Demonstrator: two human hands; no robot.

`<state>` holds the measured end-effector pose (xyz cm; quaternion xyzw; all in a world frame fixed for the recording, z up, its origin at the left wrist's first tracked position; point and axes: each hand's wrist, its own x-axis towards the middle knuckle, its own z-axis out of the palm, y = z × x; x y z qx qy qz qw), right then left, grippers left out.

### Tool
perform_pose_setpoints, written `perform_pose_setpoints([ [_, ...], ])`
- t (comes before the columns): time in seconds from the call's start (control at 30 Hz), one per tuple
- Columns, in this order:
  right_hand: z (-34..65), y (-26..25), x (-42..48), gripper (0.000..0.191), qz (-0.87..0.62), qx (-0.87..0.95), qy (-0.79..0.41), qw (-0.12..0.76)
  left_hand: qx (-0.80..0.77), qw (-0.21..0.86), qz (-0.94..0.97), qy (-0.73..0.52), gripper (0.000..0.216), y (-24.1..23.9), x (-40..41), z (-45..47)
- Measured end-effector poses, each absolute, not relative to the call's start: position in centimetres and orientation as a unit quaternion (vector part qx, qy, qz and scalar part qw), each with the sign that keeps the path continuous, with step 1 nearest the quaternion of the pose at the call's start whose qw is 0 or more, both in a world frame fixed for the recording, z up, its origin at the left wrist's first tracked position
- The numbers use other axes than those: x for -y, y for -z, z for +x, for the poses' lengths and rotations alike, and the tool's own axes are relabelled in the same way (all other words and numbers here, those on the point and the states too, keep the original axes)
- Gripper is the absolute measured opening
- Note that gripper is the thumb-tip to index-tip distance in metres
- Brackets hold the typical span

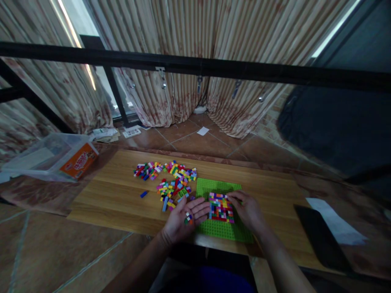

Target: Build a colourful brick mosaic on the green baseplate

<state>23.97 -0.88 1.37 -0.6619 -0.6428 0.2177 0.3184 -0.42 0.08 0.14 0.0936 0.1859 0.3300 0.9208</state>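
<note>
My left hand (183,219) is palm up with its fingers stretched out, holding several small toy bricks (188,218) in white, orange, green and dark colours. The fingertips reach the left side of a many-coloured block of bricks (220,209) built on a green baseplate (218,231). At the upper right corner of that block, my right hand (247,209) has thumb and forefinger pinched together. Whatever is between those fingertips is too small to make out. Just beyond the left hand lies a loose heap of coloured bricks (166,189), with a dark piece bearing yellow-green markings (182,193).
A single blue brick (143,194) lies left of the heap on the wooden table (106,191). A clear plastic box (45,156) with an orange label stands at the left. To the right are a black flat object (320,236) and white paper (336,221). A black rail (195,64) crosses beyond the table.
</note>
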Motion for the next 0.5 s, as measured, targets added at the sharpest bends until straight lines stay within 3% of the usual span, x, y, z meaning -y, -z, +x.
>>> perform_pose_setpoints([
  [0.23,24.0,-1.6,1.2,0.025,-0.659,0.653,-0.196,0.318,-0.169,0.922,0.103,-0.334,0.055,0.1,0.0,-0.5],
  [0.4,22.1,-2.6,2.5,0.029,-0.675,0.634,-0.102,0.364,-0.168,0.92,0.095,-0.342,0.056,0.0,0.0,-0.4],
  [0.5,19.3,-3.5,3.8,0.025,-0.65,0.648,-0.113,0.381,-0.171,0.92,0.09,-0.34,0.056,0.0,0.0,-0.4],
])
